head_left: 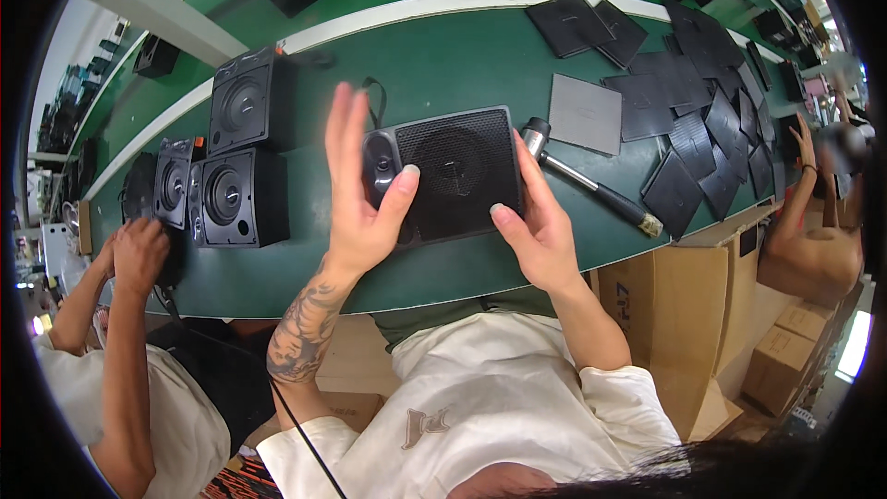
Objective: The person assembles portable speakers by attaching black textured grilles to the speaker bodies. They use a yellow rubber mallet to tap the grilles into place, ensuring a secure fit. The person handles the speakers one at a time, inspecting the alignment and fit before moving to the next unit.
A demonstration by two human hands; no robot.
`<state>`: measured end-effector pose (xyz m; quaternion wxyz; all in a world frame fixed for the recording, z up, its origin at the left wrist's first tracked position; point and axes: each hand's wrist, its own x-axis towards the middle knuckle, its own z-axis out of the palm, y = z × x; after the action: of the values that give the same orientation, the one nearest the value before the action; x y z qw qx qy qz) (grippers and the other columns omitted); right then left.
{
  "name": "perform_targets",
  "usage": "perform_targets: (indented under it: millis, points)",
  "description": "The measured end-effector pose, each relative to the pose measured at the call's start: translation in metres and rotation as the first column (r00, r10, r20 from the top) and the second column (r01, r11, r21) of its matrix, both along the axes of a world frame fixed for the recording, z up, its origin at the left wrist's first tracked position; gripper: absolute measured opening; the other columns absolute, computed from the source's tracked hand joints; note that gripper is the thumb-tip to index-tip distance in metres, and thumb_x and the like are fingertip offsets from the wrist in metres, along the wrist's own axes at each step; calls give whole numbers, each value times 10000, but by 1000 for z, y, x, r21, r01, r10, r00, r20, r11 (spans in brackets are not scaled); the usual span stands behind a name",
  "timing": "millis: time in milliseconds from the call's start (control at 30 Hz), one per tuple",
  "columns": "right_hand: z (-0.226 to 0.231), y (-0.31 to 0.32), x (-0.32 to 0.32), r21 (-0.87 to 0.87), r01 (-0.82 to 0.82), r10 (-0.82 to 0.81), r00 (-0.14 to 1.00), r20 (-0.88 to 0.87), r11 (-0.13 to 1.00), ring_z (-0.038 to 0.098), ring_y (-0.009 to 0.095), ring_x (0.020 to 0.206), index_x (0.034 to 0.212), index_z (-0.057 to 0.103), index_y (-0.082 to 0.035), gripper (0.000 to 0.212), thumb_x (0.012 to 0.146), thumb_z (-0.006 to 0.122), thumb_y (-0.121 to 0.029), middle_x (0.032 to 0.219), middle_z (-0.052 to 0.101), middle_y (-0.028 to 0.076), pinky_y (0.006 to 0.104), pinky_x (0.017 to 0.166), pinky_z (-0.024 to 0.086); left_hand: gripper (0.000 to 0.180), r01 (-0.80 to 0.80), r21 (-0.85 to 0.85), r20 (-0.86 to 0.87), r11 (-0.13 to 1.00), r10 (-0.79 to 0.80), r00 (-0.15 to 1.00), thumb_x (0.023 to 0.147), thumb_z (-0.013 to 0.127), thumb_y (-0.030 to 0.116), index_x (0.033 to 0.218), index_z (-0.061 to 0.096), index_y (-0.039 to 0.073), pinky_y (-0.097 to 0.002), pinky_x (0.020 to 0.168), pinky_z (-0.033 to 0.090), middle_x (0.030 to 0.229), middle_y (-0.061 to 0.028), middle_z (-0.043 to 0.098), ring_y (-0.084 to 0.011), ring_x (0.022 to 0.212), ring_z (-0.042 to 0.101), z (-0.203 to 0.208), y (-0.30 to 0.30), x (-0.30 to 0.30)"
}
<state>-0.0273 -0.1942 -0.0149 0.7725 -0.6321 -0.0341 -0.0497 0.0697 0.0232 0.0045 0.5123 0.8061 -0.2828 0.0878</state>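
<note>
A black box speaker lies face up on the green bench in front of me. Black mesh covers most of its face, while a small round driver shows at its left end. My left hand is at that end, fingers stretched out and slightly blurred, thumb against the mesh edge. My right hand grips the speaker's right side, with the thumb over the front corner and fingers along the edge. Just beyond that hand lies a hammer with a metal head and black handle.
Several uncovered speakers stand at the left. Black mesh panels are heaped at the right, beside a grey panel. Another person's hands are at the bench on the left. A cardboard box stands below the front edge, right.
</note>
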Motion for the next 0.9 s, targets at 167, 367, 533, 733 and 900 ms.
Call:
perform_targets:
  millis: [167, 367, 533, 733, 900]
  points:
    - [2, 10, 1, 23, -6, 10, 988, -154, 1000, 207, 251, 1565, 1621, 146, 68, 716, 1041, 553, -36, 1705, 174, 190, 370, 1259, 180, 1127, 89, -460, -557, 883, -365, 746, 923, 725, 39, 1646, -139, 76, -385, 1220, 270, 1664, -191, 217, -265, 1517, 309, -2, 13, -29]
    - [4, 25, 2, -4, 17, -18, 992, -125, 1000, 264, 243, 1528, 1632, 99, 55, 760, 1048, 566, -76, 1682, 219, 194, 351, 1239, 212, 1167, -75, -587, -623, 806, -391, 677, 909, 758, 50, 1655, -136, 136, -386, 1189, 342, 1649, -166, 257, -260, 1477, 377, -1, 10, -37]
    - [3, 30, 0, -29, 42, -44, 996, -83, 999, 241, 252, 1539, 1631, 92, 59, 775, 1045, 575, -98, 1691, 188, 196, 361, 1243, 208, 1172, -69, -563, -637, 823, -380, 671, 908, 759, 48, 1653, -141, 136, -394, 1184, 357, 1639, -163, 280, -259, 1463, 398, -1, 10, -38]
    - [-2, 21, -7, -175, 29, -27, 1000, 16, 984, 187, 284, 1569, 1628, 84, 65, 825, 975, 585, -1, 1695, 170, 207, 382, 1263, 170, 1208, 55, -514, -496, 856, -349, 795, 886, 771, 38, 1639, -171, 96, -407, 1200, 338, 1640, -184, 254, -278, 1480, 372, 2, 10, -47]
    - [2, 14, -7, -82, 17, -12, 998, 63, 996, 211, 288, 1561, 1627, 105, 54, 884, 914, 627, 44, 1689, 173, 195, 400, 1257, 209, 1275, 100, -284, -316, 954, -191, 929, 825, 798, -14, 1632, -184, 90, -425, 1233, 288, 1724, -165, -14, -286, 1568, 195, -25, 18, -64]
